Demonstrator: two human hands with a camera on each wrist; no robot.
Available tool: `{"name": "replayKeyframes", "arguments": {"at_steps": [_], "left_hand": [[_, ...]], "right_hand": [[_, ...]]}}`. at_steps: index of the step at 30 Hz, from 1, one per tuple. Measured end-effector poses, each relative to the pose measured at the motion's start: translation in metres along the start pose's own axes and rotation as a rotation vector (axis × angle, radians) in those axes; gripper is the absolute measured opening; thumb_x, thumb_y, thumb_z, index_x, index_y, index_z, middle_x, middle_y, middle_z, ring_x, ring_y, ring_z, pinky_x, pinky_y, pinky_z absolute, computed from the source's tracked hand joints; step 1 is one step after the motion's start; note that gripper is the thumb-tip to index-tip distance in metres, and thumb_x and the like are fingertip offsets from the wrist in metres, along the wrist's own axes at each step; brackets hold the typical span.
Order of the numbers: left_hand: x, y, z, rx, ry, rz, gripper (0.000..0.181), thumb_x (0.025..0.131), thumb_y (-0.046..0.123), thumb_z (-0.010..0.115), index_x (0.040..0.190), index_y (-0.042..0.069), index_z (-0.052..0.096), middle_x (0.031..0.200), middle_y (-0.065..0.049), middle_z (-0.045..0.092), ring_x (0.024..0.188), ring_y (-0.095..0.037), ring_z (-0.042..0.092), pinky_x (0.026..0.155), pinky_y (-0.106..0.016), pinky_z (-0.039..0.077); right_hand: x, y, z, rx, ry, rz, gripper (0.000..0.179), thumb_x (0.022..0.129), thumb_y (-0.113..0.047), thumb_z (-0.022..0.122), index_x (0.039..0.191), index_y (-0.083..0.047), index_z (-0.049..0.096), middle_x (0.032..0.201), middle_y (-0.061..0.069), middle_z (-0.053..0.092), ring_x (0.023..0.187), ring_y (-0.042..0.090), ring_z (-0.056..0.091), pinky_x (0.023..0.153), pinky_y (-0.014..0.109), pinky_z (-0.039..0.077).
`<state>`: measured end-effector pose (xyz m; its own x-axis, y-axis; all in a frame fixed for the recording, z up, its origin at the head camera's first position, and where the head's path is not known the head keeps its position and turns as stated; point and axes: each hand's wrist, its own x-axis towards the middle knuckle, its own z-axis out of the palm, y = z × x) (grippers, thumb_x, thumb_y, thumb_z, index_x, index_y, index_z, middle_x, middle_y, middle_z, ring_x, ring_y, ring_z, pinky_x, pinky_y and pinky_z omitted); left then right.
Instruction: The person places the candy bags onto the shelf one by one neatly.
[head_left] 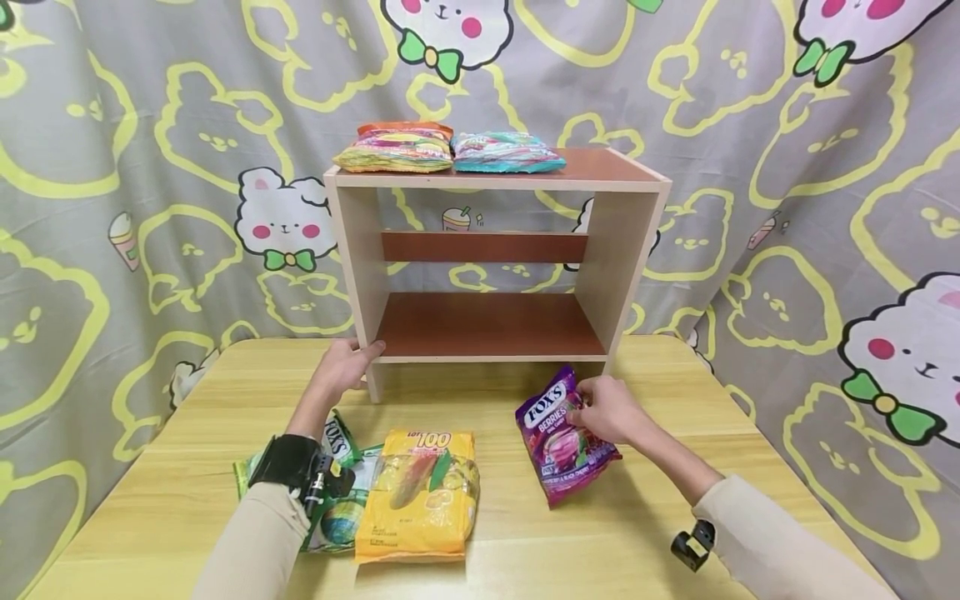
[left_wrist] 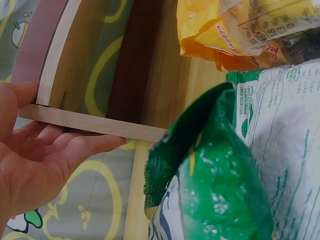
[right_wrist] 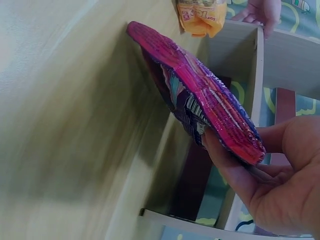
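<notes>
My right hand [head_left: 609, 408] pinches a purple bag of Fox's berry candy [head_left: 555, 446] by its upper right edge, thumb on the printed front. In the head view the bag tilts above the table, below the right end of a small shelf unit [head_left: 491, 325]; the right wrist view shows its pink edge between thumb and fingers. My left hand [head_left: 347, 365] grips the left side panel of the shelf unit at the lower board, with the thumb inside and the fingers along the outer face. Under my left forearm lie green Fox's candy bags [head_left: 341, 442], partly hidden.
A yellow Lot 100 mango candy bag [head_left: 416, 500] lies on the wooden table [head_left: 525, 542] beside the green bags. On the shelf unit's top sit an orange-yellow candy bag [head_left: 397, 148] and a teal one [head_left: 506, 153]. A patterned grey curtain [head_left: 202, 192] hangs behind.
</notes>
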<state>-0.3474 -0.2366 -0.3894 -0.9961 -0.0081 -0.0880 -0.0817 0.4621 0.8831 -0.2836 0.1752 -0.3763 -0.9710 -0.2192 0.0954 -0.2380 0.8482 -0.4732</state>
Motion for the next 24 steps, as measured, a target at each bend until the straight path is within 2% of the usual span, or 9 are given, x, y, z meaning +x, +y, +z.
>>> {"name": "replayKeyframes", "arguments": {"at_steps": [7, 11, 14, 18, 20, 24], "left_hand": [[0.0, 0.0, 0.0, 0.0, 0.0, -0.005, 0.06, 0.106, 0.038, 0.05, 0.151, 0.0, 0.042, 0.152, -0.025, 0.045, 0.139, -0.043, 0.045, 0.101, -0.054, 0.053], [0.0, 0.0, 0.0, 0.004, 0.001, -0.005, 0.06, 0.106, 0.038, 0.05, 0.151, -0.001, 0.042, 0.151, -0.025, 0.046, 0.139, -0.043, 0.046, 0.101, -0.054, 0.053], [0.0, -0.001, 0.0, 0.005, 0.006, -0.008, 0.06, 0.106, 0.038, 0.05, 0.151, -0.001, 0.042, 0.151, -0.025, 0.046, 0.139, -0.043, 0.046, 0.101, -0.054, 0.054], [0.0, -0.001, 0.0, 0.006, 0.008, -0.006, 0.06, 0.106, 0.038, 0.05, 0.151, -0.001, 0.042, 0.151, -0.025, 0.046, 0.139, -0.044, 0.046, 0.1, -0.054, 0.054], [-0.001, -0.001, 0.0, 0.006, 0.007, -0.003, 0.061, 0.105, 0.039, 0.05, 0.151, -0.001, 0.042, 0.151, -0.026, 0.046, 0.138, -0.044, 0.046, 0.1, -0.054, 0.054], [0.0, 0.0, 0.001, 0.006, 0.004, 0.0, 0.061, 0.106, 0.039, 0.05, 0.151, -0.001, 0.042, 0.151, -0.025, 0.046, 0.139, -0.044, 0.046, 0.1, -0.055, 0.054]], "right_hand": [[-0.002, -0.008, -0.012, 0.036, 0.018, -0.046, 0.013, 0.083, -0.011, 0.078, 0.086, -0.001, 0.07, 0.069, 0.003, 0.063, 0.064, 0.017, 0.053, 0.057, 0.029, 0.044], [-0.002, -0.014, -0.02, 0.044, 0.029, -0.081, 0.014, 0.084, -0.01, 0.076, 0.078, -0.004, 0.066, 0.068, 0.003, 0.06, 0.063, 0.016, 0.052, 0.056, 0.029, 0.043], [-0.001, -0.02, -0.027, 0.033, 0.035, -0.098, 0.01, 0.084, -0.01, 0.075, 0.088, -0.002, 0.071, 0.073, 0.005, 0.065, 0.066, 0.016, 0.056, 0.058, 0.03, 0.048], [0.0, -0.027, -0.04, 0.024, 0.026, -0.077, 0.024, 0.086, -0.012, 0.075, 0.104, 0.004, 0.072, 0.083, 0.011, 0.07, 0.07, 0.018, 0.06, 0.062, 0.031, 0.055], [0.0, -0.03, -0.047, 0.018, 0.031, -0.069, 0.026, 0.087, -0.013, 0.075, 0.105, 0.005, 0.071, 0.085, 0.012, 0.07, 0.07, 0.019, 0.06, 0.062, 0.031, 0.055], [0.0, -0.036, -0.062, -0.013, 0.06, -0.079, 0.018, 0.087, -0.016, 0.075, 0.092, 0.0, 0.069, 0.073, 0.008, 0.063, 0.064, 0.018, 0.054, 0.055, 0.028, 0.045]]}}
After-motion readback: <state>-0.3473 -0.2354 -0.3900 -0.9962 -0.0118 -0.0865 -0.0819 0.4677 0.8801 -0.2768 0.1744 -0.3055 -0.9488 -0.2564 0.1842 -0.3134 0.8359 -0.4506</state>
